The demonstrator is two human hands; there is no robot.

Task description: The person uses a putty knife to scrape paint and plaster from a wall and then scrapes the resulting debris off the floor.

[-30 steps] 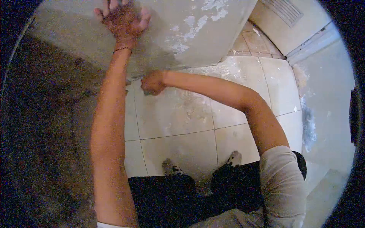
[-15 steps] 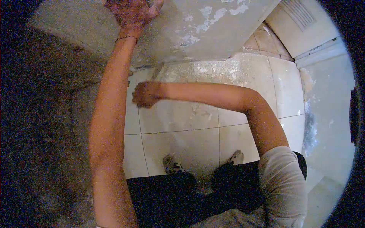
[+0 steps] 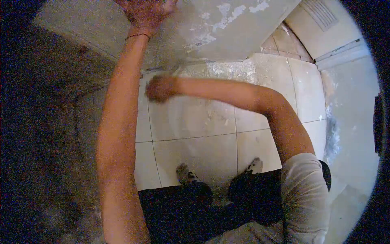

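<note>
At the top edge my left hand (image 3: 147,12) lies against the worn wall (image 3: 191,28) with peeling paint; its fingers are partly cut off by the frame, but the thumb stands apart from them. A dark thin bracelet (image 3: 137,35) circles that wrist. My right hand (image 3: 161,88) is in front of the foot of the wall, above the tiled floor (image 3: 195,154), curled and blurred. Whatever it may hold is hidden.
Both feet, in spotted footwear (image 3: 254,166), stand on the tiles. At the upper right is a pale panel with a slatted vent (image 3: 319,15). A stained wall (image 3: 351,105) runs down the right side. The left side is dark.
My right hand and forearm have moved slightly up toward the wall. My left hand has stayed at nearly the same place on the wall.
</note>
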